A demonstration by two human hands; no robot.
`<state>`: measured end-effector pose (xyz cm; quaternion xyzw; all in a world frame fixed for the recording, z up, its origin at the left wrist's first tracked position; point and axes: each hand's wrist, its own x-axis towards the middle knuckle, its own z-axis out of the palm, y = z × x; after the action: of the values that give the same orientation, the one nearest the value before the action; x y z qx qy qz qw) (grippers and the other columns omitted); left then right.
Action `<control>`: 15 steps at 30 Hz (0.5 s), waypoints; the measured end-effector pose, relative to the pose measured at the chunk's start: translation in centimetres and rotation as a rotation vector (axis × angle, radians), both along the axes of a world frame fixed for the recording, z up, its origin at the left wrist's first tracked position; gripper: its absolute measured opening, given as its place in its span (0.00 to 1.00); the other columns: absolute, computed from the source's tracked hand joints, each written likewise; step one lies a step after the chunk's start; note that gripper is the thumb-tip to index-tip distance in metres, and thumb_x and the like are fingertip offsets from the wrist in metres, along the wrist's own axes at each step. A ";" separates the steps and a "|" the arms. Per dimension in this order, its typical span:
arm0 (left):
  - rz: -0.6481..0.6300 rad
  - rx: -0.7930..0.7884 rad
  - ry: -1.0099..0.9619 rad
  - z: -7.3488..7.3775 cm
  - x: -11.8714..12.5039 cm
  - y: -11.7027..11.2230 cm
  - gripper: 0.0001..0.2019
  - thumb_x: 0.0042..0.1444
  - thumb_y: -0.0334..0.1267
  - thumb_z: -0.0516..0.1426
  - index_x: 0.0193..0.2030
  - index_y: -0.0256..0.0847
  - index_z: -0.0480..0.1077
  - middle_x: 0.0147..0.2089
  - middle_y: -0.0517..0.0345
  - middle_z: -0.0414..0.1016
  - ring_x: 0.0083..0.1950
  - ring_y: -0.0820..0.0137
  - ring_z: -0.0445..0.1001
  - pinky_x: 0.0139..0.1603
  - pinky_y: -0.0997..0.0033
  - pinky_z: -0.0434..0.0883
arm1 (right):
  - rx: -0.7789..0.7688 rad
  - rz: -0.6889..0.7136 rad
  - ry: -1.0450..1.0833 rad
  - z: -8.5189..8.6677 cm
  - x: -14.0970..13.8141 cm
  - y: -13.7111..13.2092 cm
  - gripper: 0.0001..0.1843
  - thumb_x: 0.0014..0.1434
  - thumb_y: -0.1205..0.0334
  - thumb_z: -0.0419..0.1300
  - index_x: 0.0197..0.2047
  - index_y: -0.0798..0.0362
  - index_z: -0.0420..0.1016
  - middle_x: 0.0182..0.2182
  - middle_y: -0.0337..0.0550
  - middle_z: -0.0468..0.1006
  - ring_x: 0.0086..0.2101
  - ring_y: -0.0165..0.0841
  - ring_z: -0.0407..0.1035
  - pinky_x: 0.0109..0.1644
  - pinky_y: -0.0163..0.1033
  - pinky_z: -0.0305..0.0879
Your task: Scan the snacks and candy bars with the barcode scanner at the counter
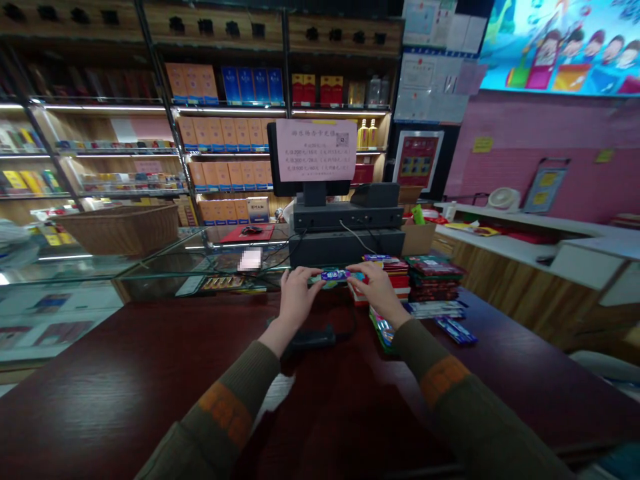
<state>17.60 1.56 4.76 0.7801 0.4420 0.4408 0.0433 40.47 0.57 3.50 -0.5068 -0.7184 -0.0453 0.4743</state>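
Note:
Both my hands hold one small purple and teal packet [335, 275] between them, at the far side of a dark red counter [150, 387]. My left hand [296, 298] pinches its left end and my right hand [376, 289] pinches its right end. The packet hovers just in front of the black cash register base [347, 245]. Under my left wrist lies a black handheld scanner [313, 338] with its cable.
Stacks of colourful packets [434, 280] sit right of my hands, with loose ones [455, 330] on the counter. A register screen back with a pink notice [316, 151] stands ahead. Left is a glass display case [150, 267] with a wicker basket [120, 229]. Shelves of boxes [225, 133] line the wall.

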 end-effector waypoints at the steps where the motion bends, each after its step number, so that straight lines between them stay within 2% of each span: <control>1: -0.007 -0.010 0.000 0.2 1.0 0.2 0.09 0.60 0.38 0.63 0.48 0.51 0.77 0.49 0.61 0.79 0.55 0.65 0.75 0.71 0.49 0.53 | 0.006 -0.032 -0.025 0.1 1.0 0.1 0.11 0.61 0.57 0.62 0.46 0.47 0.81 0.44 0.47 0.79 0.48 0.43 0.71 0.54 0.50 0.66; 6: -0.038 -0.042 -0.011 0.9 5.3 1.2 0.09 0.60 0.38 0.63 0.48 0.50 0.77 0.49 0.58 0.78 0.55 0.64 0.74 0.71 0.47 0.53 | 0.023 -0.134 -0.084 0.8 5.3 0.4 0.13 0.62 0.56 0.62 0.48 0.46 0.82 0.48 0.49 0.77 0.50 0.44 0.69 0.55 0.51 0.65; 15: -0.045 -0.046 -0.011 1.3 11.2 2.9 0.11 0.60 0.40 0.63 0.50 0.49 0.78 0.49 0.54 0.76 0.53 0.62 0.73 0.64 0.56 0.63 | 0.038 -0.293 -0.125 1.0 10.4 0.9 0.13 0.63 0.56 0.60 0.48 0.46 0.82 0.51 0.50 0.75 0.51 0.46 0.68 0.54 0.53 0.65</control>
<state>28.82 4.42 6.09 0.7862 0.4342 0.4335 0.0736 50.82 1.48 4.53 -0.5932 -0.6639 -0.1591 0.4266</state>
